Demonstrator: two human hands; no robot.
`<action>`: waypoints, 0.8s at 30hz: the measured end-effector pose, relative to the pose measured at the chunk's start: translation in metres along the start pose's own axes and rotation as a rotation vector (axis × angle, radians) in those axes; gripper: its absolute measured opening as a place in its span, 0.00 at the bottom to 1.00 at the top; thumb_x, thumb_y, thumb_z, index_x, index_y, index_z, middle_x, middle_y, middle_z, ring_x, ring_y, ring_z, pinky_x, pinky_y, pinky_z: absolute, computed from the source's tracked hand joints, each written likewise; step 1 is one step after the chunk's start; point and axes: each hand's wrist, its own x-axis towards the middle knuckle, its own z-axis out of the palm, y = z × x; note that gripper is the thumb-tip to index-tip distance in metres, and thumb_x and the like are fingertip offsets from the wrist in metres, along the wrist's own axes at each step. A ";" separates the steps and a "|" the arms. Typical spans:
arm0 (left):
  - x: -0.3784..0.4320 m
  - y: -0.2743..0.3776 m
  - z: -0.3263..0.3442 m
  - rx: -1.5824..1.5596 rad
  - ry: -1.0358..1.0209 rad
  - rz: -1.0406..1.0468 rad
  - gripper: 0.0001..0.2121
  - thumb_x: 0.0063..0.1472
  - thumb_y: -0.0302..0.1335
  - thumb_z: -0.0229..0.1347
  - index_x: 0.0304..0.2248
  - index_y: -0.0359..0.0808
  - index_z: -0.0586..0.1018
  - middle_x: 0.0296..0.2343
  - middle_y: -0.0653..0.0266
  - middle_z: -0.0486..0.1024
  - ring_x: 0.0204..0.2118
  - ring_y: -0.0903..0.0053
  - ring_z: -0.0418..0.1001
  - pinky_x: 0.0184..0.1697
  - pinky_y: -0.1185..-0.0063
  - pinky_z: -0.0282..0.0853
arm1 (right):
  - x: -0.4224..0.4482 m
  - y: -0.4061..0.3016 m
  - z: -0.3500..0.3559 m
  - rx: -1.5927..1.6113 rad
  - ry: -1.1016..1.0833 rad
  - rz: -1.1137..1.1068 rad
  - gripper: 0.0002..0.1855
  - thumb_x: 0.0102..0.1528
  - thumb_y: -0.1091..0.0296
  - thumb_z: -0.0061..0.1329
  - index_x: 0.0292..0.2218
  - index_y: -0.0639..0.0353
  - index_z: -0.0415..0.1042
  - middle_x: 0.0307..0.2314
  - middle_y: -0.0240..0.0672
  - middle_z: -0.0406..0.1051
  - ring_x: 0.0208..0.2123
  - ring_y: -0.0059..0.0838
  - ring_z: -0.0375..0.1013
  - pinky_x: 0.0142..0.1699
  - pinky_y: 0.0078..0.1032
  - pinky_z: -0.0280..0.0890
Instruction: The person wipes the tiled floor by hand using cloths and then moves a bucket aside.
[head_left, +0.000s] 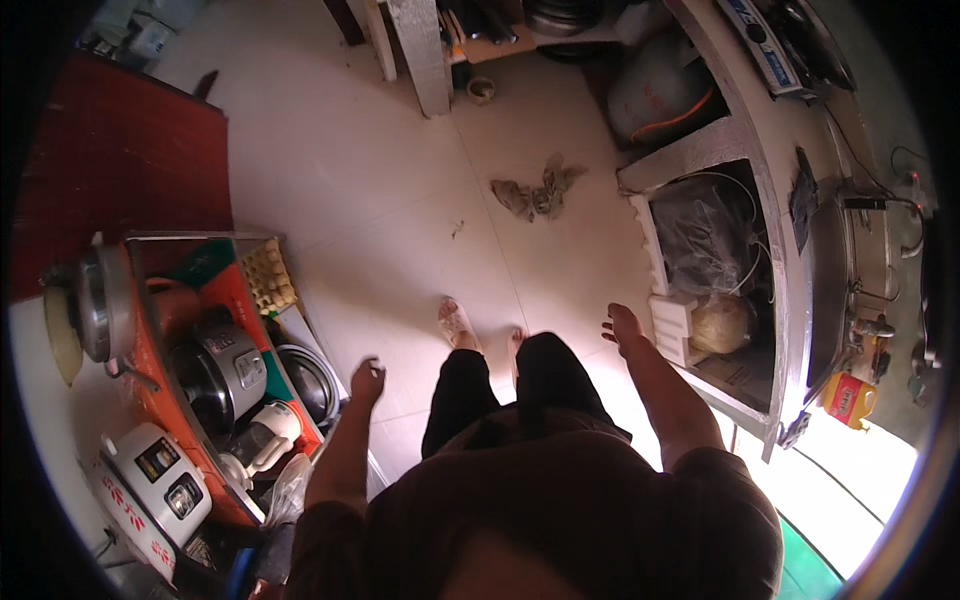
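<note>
My left hand (367, 381) hangs over the tiled floor, empty, with its fingers loosely curled and a small gap at the thumb. It is nearest to a low shelf unit on the left, where a round dark-lidded pot (306, 384) stands at the near edge. On the other side, my right hand (624, 328) hangs with its fingers apart and nothing in them. Beside it is an under-counter shelf holding a white foam piece (670, 328), a bagged round item (724, 324) and a dark plastic bag (705, 232). My sandalled foot (454, 322) shows between the hands.
A crumpled plastic bag (538, 193) lies on the floor ahead. A gas cylinder (649, 101) stands under the counter, with a gas stove (776, 49) above. The left shelf holds a silver rice cooker (232, 367) and an egg tray (268, 274). A red panel (127, 150) stands beyond it.
</note>
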 end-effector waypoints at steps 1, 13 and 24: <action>0.028 0.020 -0.010 -0.001 -0.048 -0.077 0.15 0.44 0.30 0.53 0.34 0.39 0.68 0.22 0.62 0.71 0.21 0.70 0.69 0.27 0.76 0.64 | 0.002 -0.006 0.004 0.014 0.005 0.023 0.23 0.45 0.57 0.38 0.42 0.55 0.57 0.34 0.33 0.58 0.35 0.32 0.62 0.33 0.30 0.62; 0.126 0.119 0.048 -0.203 -0.156 -0.258 0.20 0.44 0.27 0.54 0.39 0.36 0.65 0.32 0.55 0.67 0.26 0.72 0.69 0.32 0.77 0.65 | 0.117 -0.091 0.034 -0.217 -0.021 -0.008 0.26 0.47 0.56 0.40 0.47 0.54 0.53 0.35 0.31 0.60 0.32 0.28 0.62 0.31 0.27 0.63; 0.221 0.241 0.023 -0.238 -0.063 -0.075 0.20 0.45 0.24 0.51 0.40 0.33 0.64 0.34 0.54 0.64 0.27 0.73 0.68 0.32 0.79 0.65 | 0.175 -0.152 0.007 -0.217 0.044 0.009 0.26 0.45 0.55 0.42 0.44 0.54 0.58 0.36 0.42 0.64 0.36 0.33 0.65 0.38 0.26 0.63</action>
